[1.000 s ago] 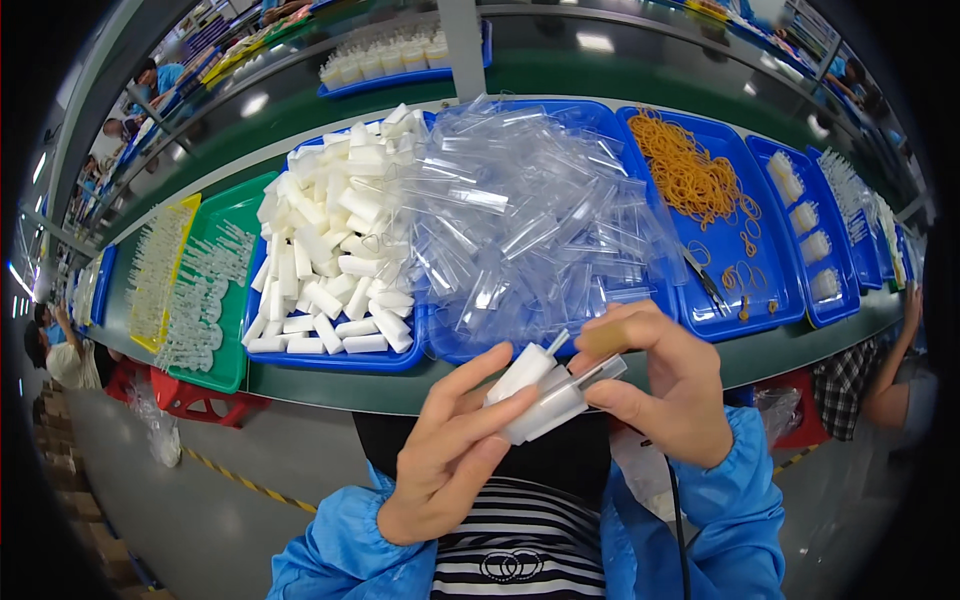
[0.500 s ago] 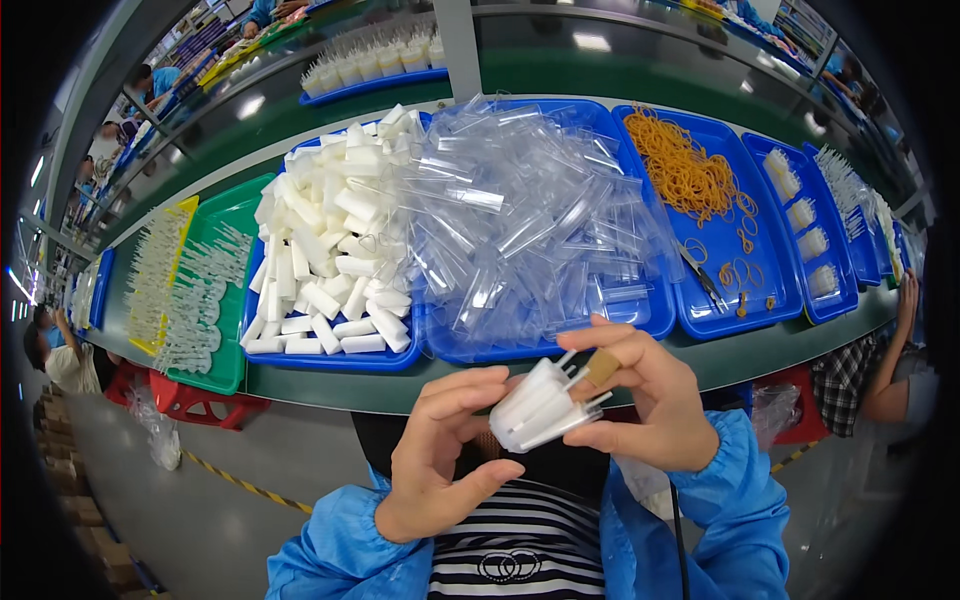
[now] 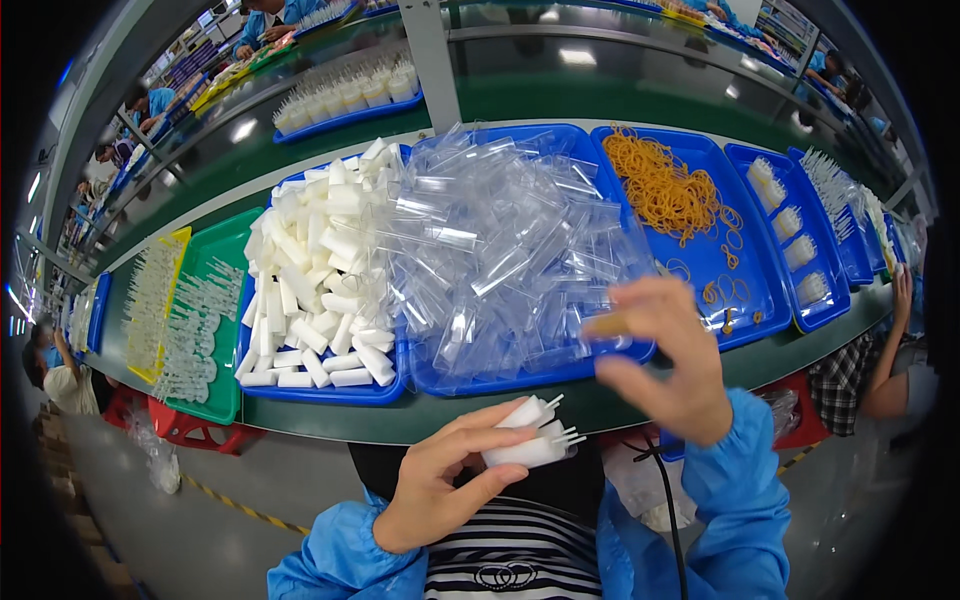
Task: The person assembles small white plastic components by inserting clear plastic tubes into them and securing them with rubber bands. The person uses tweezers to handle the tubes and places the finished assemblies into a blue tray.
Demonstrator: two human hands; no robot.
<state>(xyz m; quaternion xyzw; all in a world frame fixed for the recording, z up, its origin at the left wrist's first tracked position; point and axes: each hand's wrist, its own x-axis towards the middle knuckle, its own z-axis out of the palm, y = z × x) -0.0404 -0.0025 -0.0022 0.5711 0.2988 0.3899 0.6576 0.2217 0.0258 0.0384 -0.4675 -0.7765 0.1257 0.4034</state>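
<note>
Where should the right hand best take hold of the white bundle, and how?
Probably around the thick part of the white bundle, coming from the right, just behind the thin stems: the left hand covers the left end, and the stems jut rightward.

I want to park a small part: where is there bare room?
Two patches: the narrow green tabletop strip in front of the heaped white cylinders, and the right side of the blue plastic tray beside the orange rubber bands. Crowded: the middle, under transparent plastic sleeves.
</note>
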